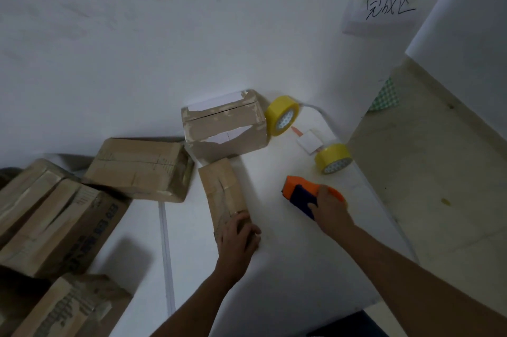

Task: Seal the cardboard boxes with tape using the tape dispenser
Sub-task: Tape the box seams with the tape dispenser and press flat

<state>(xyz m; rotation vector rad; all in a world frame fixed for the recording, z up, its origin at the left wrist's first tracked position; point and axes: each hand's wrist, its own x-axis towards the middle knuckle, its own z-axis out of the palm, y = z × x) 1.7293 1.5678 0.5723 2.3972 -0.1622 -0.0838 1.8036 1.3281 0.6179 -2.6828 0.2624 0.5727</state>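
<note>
The left hand grips the near end of a small box lying on the worktop; the right hand beside it clasps the dispenser. The box looks light and stiff; best steadied at its ends.

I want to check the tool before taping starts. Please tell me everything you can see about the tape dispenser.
The tape dispenser is a hand-held plastic tool, bright orange with a dark blue part on its near side. The right hand grips it from behind, fingers curled over the top, so the rear is hidden. Its orange front end points up-left, toward the boxes. It is over the white table; whether it touches the table is unclear. No tape roll shows on it.
</note>
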